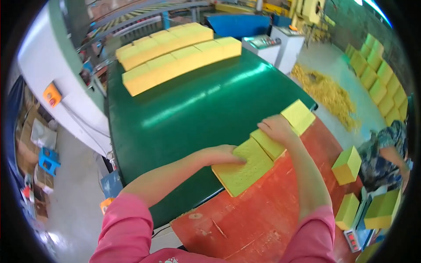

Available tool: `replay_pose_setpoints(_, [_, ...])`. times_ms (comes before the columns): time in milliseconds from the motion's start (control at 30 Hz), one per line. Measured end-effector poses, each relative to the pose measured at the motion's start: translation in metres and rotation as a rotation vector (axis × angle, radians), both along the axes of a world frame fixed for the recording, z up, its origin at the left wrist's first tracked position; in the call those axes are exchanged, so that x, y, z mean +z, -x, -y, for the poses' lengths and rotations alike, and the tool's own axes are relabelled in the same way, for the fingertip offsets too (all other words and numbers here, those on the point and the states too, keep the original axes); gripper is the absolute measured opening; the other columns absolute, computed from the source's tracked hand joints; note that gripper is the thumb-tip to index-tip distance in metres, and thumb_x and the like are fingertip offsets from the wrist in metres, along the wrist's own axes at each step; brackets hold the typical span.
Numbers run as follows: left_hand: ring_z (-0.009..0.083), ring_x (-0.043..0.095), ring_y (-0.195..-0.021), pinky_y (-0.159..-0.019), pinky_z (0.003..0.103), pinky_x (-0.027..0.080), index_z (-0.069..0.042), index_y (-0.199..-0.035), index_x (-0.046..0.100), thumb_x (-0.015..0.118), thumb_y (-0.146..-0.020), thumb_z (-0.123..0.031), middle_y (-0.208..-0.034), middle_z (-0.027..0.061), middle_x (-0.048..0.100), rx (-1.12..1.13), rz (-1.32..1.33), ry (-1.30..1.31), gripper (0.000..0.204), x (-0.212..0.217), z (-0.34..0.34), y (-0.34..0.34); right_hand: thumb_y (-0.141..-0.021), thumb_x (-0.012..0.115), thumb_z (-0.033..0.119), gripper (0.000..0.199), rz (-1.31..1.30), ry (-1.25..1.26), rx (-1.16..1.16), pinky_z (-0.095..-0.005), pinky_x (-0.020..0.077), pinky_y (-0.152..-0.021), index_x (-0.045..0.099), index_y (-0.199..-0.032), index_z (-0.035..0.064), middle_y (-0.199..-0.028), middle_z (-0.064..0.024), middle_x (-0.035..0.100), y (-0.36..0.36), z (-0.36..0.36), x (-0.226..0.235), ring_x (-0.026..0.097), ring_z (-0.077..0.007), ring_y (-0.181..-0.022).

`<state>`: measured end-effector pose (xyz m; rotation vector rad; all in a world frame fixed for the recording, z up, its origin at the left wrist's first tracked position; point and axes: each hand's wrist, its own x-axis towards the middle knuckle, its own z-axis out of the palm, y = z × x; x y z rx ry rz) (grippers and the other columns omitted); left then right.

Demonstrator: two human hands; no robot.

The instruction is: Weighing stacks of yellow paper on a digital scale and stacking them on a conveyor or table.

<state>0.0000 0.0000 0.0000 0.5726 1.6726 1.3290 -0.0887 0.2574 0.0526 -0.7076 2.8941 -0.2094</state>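
A row of yellow paper stacks lies where the green conveyor belt (188,109) meets the red board (258,215). The nearest yellow paper stack (243,175) has its far left edge in my left hand (224,155), thumb on top and the other fingers partly hidden. Beside it is a second yellow paper stack (268,144). Over that stack's far side curl the fingers of my right hand (278,128); its thumb is hidden. Just beyond my right hand sits another yellow paper stack (298,116).
Two long rows of yellow blocks (182,61) stand at the belt's far end. On the right are more yellow blocks (347,165), a small scale (353,240) and a person in camouflage clothing (386,153). Yellow scraps (326,94) cover some floor. A white machine post (66,87) borders the left.
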Motion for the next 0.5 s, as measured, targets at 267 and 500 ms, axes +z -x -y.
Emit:
replay_pose_setpoints(267, [0.0165, 0.063, -0.106, -0.092, 0.033, 0.049, -0.002, -0.133, 0.052, 0.070, -0.085, -0.035, -0.120, 0.0087, 0.065, -0.006, -0.078, 0.181, 0.060, -0.001, 0.091, 0.056, -0.096, 0.043, 0.039, 0.044, -0.273, -0.062, -0.074, -0.0436, 0.0468, -0.080, 0.071, -0.075, 0.0112, -0.082, -0.0088, 0.070, 0.008, 0.091, -0.059, 0.064, -0.0300, -0.084])
replay_pose_setpoints(500, [0.0153, 0.059, -0.112, -0.096, 0.034, 0.047, -0.006, -0.138, 0.049, 0.072, -0.087, -0.030, -0.126, 0.0075, 0.062, -0.152, 0.022, 0.134, 0.061, -0.008, 0.078, -0.077, -0.094, 0.045, 0.036, 0.038, -0.297, -0.001, -0.186, -0.0421, 0.0463, -0.082, 0.070, -0.075, 0.0141, -0.081, -0.0046, 0.070, -0.171, 0.075, -0.063, 0.063, -0.0276, -0.087])
